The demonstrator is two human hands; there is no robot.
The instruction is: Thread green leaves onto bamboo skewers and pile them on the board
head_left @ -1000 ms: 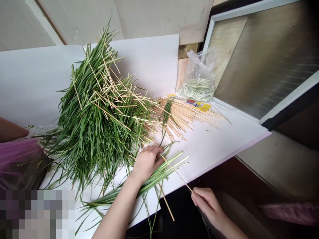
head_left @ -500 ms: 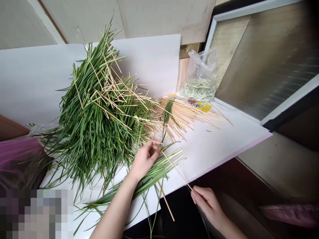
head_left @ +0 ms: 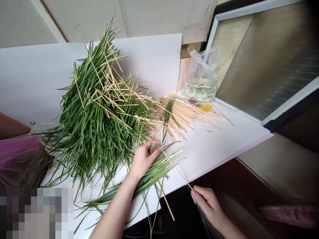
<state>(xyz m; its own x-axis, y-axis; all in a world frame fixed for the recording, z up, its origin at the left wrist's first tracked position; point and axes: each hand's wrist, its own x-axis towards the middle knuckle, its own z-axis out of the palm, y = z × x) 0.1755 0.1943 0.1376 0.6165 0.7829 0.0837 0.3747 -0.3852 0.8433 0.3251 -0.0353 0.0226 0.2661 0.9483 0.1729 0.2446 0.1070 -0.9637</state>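
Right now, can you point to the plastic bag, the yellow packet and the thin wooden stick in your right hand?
Plastic bag (head_left: 200,78): head view, on its clear middle.
Yellow packet (head_left: 203,107): head view, on its yellow end.
Thin wooden stick (head_left: 177,170): head view, on its middle.

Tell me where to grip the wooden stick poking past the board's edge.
Pinch the wooden stick near its lower end, coming from the near side, below the white board. That end juts past the board's edge with room around it, while its upper end runs in under the green grass blades.
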